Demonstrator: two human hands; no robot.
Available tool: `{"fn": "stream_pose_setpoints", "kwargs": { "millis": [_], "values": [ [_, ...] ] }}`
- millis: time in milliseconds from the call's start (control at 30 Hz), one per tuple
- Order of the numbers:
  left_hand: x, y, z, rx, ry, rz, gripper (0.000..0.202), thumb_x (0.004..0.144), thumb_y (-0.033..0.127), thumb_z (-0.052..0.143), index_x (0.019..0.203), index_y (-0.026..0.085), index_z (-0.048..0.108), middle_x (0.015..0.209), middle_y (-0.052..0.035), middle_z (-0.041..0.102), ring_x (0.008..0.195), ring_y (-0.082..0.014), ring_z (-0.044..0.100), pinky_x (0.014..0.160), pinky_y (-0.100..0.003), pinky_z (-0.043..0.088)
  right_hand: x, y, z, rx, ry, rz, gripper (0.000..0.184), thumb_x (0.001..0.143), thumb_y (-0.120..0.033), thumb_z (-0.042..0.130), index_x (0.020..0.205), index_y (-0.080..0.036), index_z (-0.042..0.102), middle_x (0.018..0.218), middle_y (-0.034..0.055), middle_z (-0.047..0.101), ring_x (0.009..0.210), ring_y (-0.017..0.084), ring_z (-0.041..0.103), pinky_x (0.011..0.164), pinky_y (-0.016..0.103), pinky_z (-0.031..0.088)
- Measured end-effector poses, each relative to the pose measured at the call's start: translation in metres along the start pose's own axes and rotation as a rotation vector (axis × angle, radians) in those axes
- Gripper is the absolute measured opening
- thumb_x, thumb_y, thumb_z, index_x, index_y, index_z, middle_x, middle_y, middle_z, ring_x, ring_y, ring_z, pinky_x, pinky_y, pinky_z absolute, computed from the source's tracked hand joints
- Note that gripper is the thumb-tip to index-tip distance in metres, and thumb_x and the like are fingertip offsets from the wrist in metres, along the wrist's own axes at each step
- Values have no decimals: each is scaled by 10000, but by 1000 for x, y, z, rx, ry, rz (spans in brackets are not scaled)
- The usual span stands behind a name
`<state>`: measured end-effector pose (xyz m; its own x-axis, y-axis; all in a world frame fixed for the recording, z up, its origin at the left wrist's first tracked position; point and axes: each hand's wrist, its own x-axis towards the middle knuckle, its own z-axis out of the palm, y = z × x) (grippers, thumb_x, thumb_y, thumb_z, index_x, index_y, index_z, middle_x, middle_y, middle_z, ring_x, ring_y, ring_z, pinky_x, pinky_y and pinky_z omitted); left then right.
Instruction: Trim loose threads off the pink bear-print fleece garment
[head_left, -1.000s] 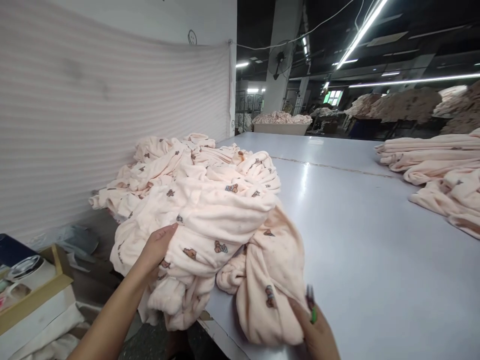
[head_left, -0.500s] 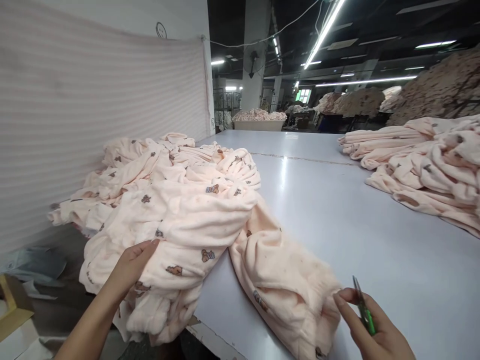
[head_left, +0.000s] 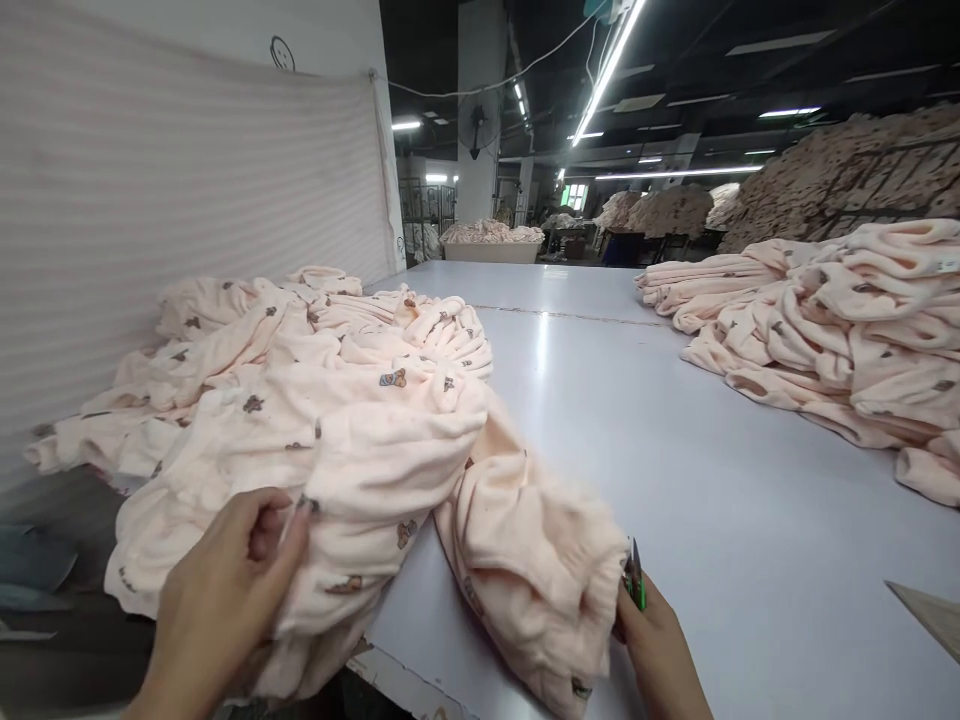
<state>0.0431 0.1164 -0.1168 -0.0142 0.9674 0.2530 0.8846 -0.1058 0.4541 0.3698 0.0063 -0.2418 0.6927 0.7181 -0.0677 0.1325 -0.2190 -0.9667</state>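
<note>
A heap of pale pink fleece garments (head_left: pixel 330 400) printed with small bears lies on the left part of a large white table (head_left: pixel 675 480) and hangs over its near edge. My left hand (head_left: pixel 225 590) is closed, pinching a fold of the fleece at the heap's near side. My right hand (head_left: pixel 660 650) is closed around small green-handled snips (head_left: pixel 636 578) and touches the end of a fleece piece (head_left: pixel 532 570) that trails toward the table's front edge.
A second heap of pink fleece garments (head_left: pixel 840 320) lies on the table's right side. A striped cloth (head_left: pixel 187 210) hangs on the wall at left. More fabric piles and a bin (head_left: pixel 491 245) stand in the dim background. A pale board corner (head_left: pixel 930 615) shows at right.
My view has swung to the right. My left hand has closed from resting flat to pinching the fleece. My right hand, with the snips, has moved back against the trailing piece.
</note>
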Motion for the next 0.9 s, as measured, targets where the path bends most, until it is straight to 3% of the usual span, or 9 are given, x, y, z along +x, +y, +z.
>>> {"fn": "stream_pose_setpoints", "kwargs": {
  "millis": [67,133,167,233,367,467,600,767,900],
  "values": [
    [-18,19,7,-232,-125,234,246,817,458,441,871,234,529,721,5,597,623,-148,564,547,-210,439,-14,-19,8,-28,-35,-45,519,696,-586,534,1014,-181,598,1003,66,684,959,236,608,766,286,488],
    [-36,40,25,-396,-423,566,230,854,393,423,973,229,533,797,-6,629,684,-140,598,601,-195,475,-31,-37,17,-72,-85,-77,510,712,-583,533,1078,-230,577,1096,28,656,1042,216,573,841,263,448],
    [-44,50,36,-406,-541,730,298,831,383,474,1071,209,511,892,-35,646,766,-163,618,666,-218,494,-39,-45,22,-98,-107,-91,500,719,-586,528,1088,-251,573,1059,10,670,996,202,595,816,251,448],
    [-56,67,62,-353,-636,854,469,784,353,549,1183,126,454,1066,-135,618,950,-245,598,810,-316,494,-53,-58,29,-165,-143,-111,486,726,-597,516,1083,-273,577,797,-21,697,719,176,633,639,240,454],
    [-60,79,100,-313,-529,685,524,804,175,430,1296,26,329,1321,-254,416,1244,-329,378,995,-489,348,-64,-71,30,-370,-174,-237,458,781,-582,434,1087,-273,576,425,-82,487,378,147,422,442,245,350],
    [-51,76,102,-530,-526,611,484,741,52,382,1219,89,453,1228,-159,526,1163,-248,466,977,-379,381,-57,-78,21,-360,-203,-262,471,790,-568,426,1148,-282,536,500,-80,542,421,136,465,478,231,364],
    [-34,72,83,-670,-715,511,263,658,20,404,769,148,605,831,-29,599,839,-165,551,767,-250,429,-40,-89,9,-109,-170,-90,470,736,-594,518,1101,-299,515,620,-76,571,614,123,533,623,168,400],
    [-28,69,71,-629,-843,374,339,671,61,419,926,180,608,956,-20,594,949,-181,518,830,-270,390,-33,-90,7,-39,-139,-25,470,705,-621,550,1041,-293,527,602,-71,569,575,108,506,577,160,395],
    [-34,69,81,-808,-1021,185,294,668,112,493,933,174,604,846,-4,590,788,-148,535,663,-226,394,-30,-88,4,6,-63,21,497,692,-629,570,1046,-283,525,616,-62,595,582,122,561,558,171,439]
  ]
}}
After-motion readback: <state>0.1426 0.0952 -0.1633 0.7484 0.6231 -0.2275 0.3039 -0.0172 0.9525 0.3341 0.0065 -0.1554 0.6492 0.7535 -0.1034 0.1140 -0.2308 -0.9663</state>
